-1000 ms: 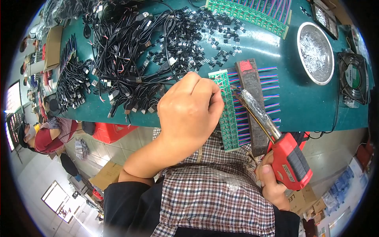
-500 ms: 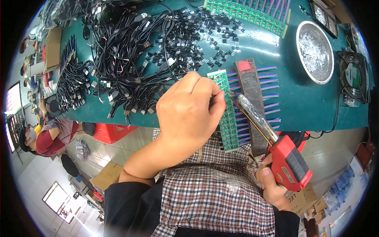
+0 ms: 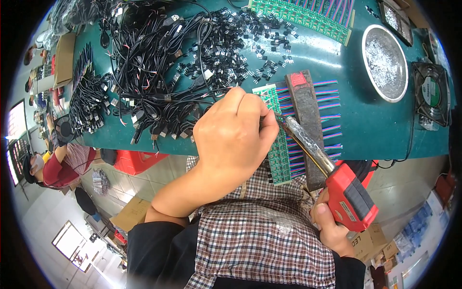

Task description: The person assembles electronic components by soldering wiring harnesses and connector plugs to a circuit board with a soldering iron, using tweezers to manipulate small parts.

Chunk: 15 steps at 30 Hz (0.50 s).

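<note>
My right hand (image 3: 331,226) is wrapped round the red handle of a soldering gun (image 3: 351,198). Its metal barrel slants up and left, with the tip over a green circuit board panel (image 3: 280,156). Just left of that tip, my left hand (image 3: 236,137) is closed in a pinch at the panel's left edge; what its fingertips hold is hidden. A dark bar with a red patch (image 3: 308,130) lies across the striped ribbon wires (image 3: 332,116) that run out from the panel's right side.
Black cables with plugs (image 3: 154,72) are heaped at the left, beside a pile of small black components (image 3: 226,48). More green boards (image 3: 308,21) lie at the back. To the right are a bowl of silvery bits (image 3: 385,62) and a fan (image 3: 430,94). A co-worker (image 3: 60,166) sits far left.
My left hand has shifted slightly right along with its pinch. The soldering gun has moved a little up and left, its tip still by my left fingertips.
</note>
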Tool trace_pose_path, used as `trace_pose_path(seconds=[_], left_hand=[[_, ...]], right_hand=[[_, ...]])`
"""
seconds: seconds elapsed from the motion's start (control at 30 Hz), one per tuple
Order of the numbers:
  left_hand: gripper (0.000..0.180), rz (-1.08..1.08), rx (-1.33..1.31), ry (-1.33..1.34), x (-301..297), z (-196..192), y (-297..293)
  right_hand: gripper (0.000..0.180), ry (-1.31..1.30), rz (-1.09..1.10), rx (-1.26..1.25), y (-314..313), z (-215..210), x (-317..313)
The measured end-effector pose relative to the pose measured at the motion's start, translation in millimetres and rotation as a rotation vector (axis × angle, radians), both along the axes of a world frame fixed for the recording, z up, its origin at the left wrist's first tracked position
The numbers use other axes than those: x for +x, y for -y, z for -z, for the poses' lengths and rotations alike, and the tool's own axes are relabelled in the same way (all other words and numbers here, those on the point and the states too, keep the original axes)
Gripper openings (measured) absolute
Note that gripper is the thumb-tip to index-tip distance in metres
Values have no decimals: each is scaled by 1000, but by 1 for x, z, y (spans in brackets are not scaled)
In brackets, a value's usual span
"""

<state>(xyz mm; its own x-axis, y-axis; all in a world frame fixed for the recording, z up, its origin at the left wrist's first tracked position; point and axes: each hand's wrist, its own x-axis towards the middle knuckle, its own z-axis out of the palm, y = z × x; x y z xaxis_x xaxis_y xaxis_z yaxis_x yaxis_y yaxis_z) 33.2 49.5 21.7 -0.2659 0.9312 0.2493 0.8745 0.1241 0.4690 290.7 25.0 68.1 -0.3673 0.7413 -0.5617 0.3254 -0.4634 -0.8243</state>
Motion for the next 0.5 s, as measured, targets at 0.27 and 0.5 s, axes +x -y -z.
trace_pose_path(seconds=[0.27,0.5], left_hand=[[26,4,30,-36,0,1,0],[26,13,42,-21,0,1,-1]], right_hand=[[20,2,-57,45,-1,1,5],[18,-9,-5,10,-3,-2,1]])
